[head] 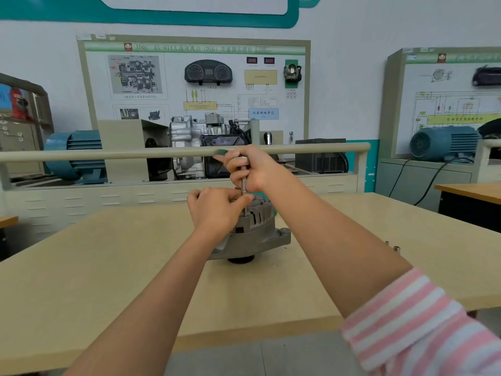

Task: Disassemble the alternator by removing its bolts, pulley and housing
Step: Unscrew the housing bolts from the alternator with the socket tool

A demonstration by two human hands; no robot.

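Observation:
A grey cast alternator (260,234) stands on the wooden table (108,267), its black pulley (240,259) facing down onto the tabletop. My left hand (217,210) rests on the top of the housing, fingers curled over its edge and thumb touching the tool's shaft. My right hand (250,169) grips a slim metal driver (243,183) held upright, its tip down at the top of the alternator. The bolt under the tip is hidden.
Two small metal sockets (393,246) lie on the table to the right. Behind the table stands a training bench with a rail (108,154), a gearbox and blue motors. Another desk (471,191) sits at the right.

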